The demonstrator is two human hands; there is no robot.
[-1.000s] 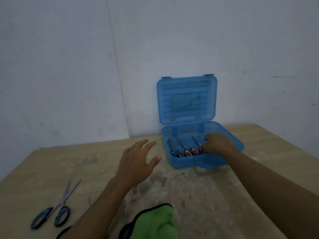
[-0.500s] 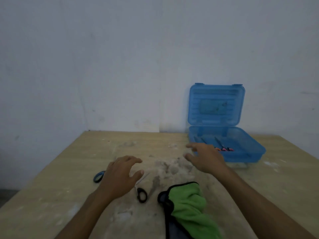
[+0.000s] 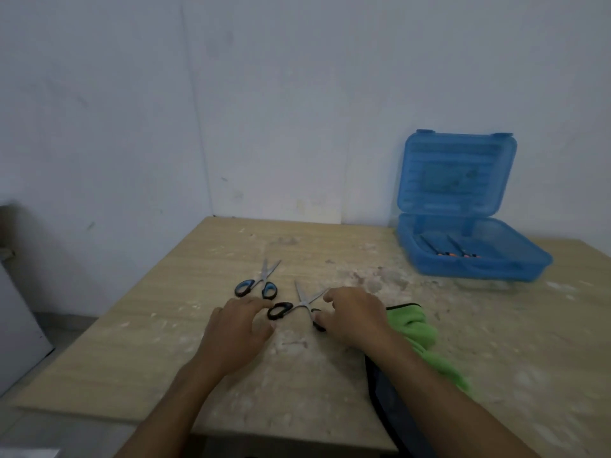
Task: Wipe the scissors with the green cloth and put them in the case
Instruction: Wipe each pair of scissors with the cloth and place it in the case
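**Both hands at the black-handled scissors**

The black-handled scissors point(image 3: 299, 307) lie on the worktop point(image 3: 165, 325), blades apart. The right hand point(image 3: 355, 315) curls over one handle loop; whether it grips is unclear. The left hand point(image 3: 236, 328), fingers relaxed, touches the other loop. Blue-handled scissors point(image 3: 259, 282) lie just beyond. The green cloth point(image 3: 416, 328) sits right; the open case point(image 3: 469, 256) far right.

Pale bluish wall point(image 3: 297, 94), dusty wooden table point(image 3: 132, 342), grey floor point(image 3: 62, 325)

Left hand point(image 3: 236, 328), right hand point(image 3: 355, 317) bare; forearms bare, no sleeves visible.
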